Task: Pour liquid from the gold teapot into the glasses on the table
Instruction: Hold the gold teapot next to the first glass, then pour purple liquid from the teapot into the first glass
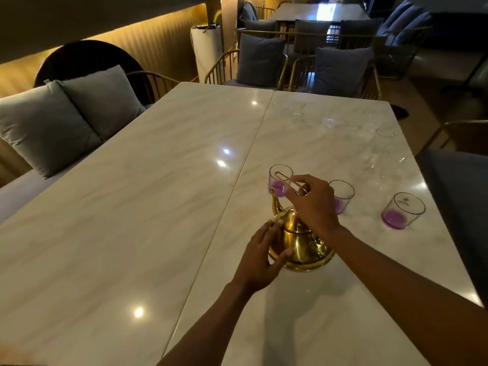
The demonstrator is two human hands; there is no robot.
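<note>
Gold teapot [298, 241] sits on the marble table [132, 207], nearer its right edge. Our right hand [314, 202] pinches its thin handle [287, 183], and our left hand [261, 257] touches its side with straight fingers. We see three glasses [280, 180] [341, 195] [402, 210] behind it, each with a little purple liquid.

The pale marble tabletop [132, 207] carries a gold teapot [301, 247], three purple-bottomed glasses [402, 211] and clear glasses [330, 122] beyond.
</note>
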